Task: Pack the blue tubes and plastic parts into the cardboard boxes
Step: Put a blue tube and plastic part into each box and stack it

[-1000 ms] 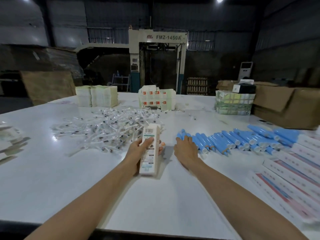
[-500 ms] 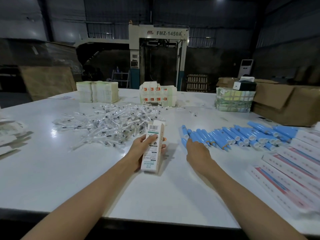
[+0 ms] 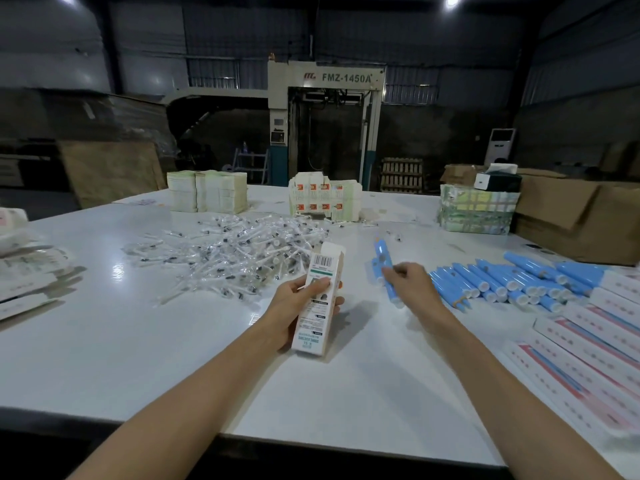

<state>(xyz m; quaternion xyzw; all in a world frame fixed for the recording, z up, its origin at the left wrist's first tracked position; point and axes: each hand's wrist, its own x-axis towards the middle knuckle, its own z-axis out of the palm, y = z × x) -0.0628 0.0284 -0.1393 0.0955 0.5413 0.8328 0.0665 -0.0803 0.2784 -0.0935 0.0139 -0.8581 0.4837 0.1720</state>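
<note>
We work at a wide white tabletop (image 3: 138, 341), glossy enough to mirror a ceiling lamp (image 3: 452, 0), inside a dim hall with metal walls. We take the cardboard box (image 3: 311, 327) in our left hand (image 3: 291, 306) as the mark for everything else. The fingers of that hand curl round the box's long body and hold it tilted above the tabletop, its top flap open and pointing away from us.

Beyond the box and to its left lies a loose heap of clear plastic parts (image 3: 235, 258). To the right of the box our right hand (image 3: 412, 285) pinches a blue tube (image 3: 382, 258) between thumb and fingers, clear of the tabletop; the picture is blurred there. Further right of the box runs a row of blue tubes (image 3: 502, 282), and nearer us on that side lie flat printed cartons (image 3: 588, 341). Far beyond the box stand pale stacks (image 3: 207, 190), a stack with orange marks (image 3: 325, 197), a strapped bundle (image 3: 474, 213) and brown cartons (image 3: 571, 216). Behind them all rises a machine (image 3: 325, 98) lettered FMZ-1450A.

Half a second ago the right hand lay low at the near end of the row; now it is up and carries a tube. The left hand keeps the box much as it was
</note>
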